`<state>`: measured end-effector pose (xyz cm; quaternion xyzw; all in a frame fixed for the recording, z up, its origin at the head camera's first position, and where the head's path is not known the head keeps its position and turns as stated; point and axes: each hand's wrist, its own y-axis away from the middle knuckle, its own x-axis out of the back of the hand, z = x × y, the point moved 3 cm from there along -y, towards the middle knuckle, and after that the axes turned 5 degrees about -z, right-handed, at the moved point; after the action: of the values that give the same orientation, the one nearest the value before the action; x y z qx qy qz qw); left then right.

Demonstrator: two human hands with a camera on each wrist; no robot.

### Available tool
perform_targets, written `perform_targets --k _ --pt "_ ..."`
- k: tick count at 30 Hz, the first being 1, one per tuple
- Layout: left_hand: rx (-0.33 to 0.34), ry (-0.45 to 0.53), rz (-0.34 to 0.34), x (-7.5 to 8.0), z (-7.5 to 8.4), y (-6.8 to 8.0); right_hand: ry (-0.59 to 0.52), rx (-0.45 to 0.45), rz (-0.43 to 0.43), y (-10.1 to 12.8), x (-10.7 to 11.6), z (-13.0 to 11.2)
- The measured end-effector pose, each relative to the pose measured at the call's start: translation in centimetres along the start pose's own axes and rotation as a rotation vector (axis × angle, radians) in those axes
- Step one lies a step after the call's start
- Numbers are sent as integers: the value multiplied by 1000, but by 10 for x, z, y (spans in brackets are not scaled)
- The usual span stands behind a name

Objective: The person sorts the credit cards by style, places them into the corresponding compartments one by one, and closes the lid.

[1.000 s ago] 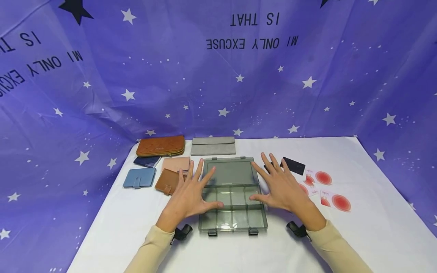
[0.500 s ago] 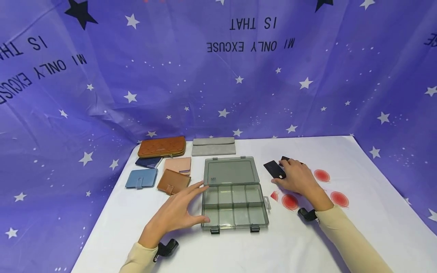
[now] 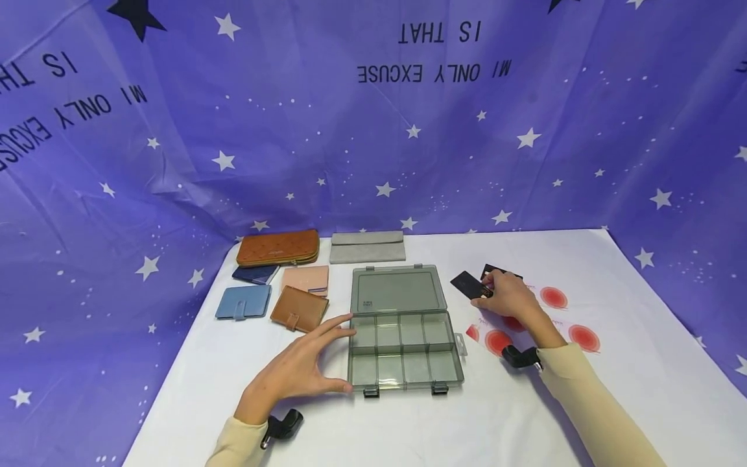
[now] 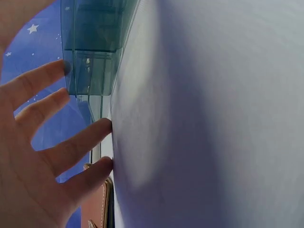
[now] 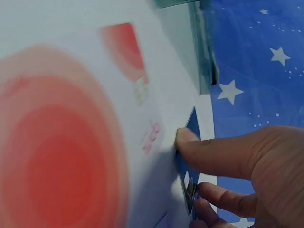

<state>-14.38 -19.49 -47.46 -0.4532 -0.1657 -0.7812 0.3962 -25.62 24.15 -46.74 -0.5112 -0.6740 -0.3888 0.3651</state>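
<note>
A grey-green clear plastic compartment box lies with its lid folded back. At its left side is my left hand, fingers spread and fairly straight, with fingertips at the box edge. Farther right, my right hand pinches a black card between thumb and fingers. The right wrist view shows the thumb on one face of that card and fingers against the other side. Behind this hand lies a second black card, partly hidden.
Printed red-and-white cards lie below and right of my right hand. To the left are a blue wallet, a brown wallet, a pink one, a navy one and a brown zip purse. A grey wallet lies behind the box.
Both hands were spread over the box; the right moved right to the black cards and now pinches one. The left hand drew back to the box's left side.
</note>
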Motion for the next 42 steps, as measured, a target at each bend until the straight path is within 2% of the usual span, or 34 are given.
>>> perform_targets --k 5,8,11,14,16,18,20,22,26,29,34,42 --pt "1 5 4 -3 1 1 -54 37 -20 -3 1 -1" --pt "5 3 -5 -6 1 1 -81 53 6 -4 0 -2" --pt "5 -1 -11 -7 3 0 -77 48 87 -1 1 -4" --pt "6 0 -11 -7 3 -2 -107 72 235 5 11 -14" --pt "5 0 -11 -6 3 -3 -165 108 330 10 20 -27" --pt "1 -8 -7 -5 2 -3 -223 166 383 14 23 -47" --pt "1 -15 -1 -5 1 -3 -265 232 376 19 18 -71" --pt "1 -19 4 -4 1 -3 -287 290 310 26 4 -97" --pt "1 -8 8 -4 0 -3 -247 368 183 38 -29 -136" --pt "0 5 11 -5 0 -4 -182 387 157 42 -47 -154" --pt "-4 12 13 -6 1 -4 -67 414 193 43 -66 -167" --pt "16 -4 16 -6 0 -4 128 492 264 46 -80 -173"
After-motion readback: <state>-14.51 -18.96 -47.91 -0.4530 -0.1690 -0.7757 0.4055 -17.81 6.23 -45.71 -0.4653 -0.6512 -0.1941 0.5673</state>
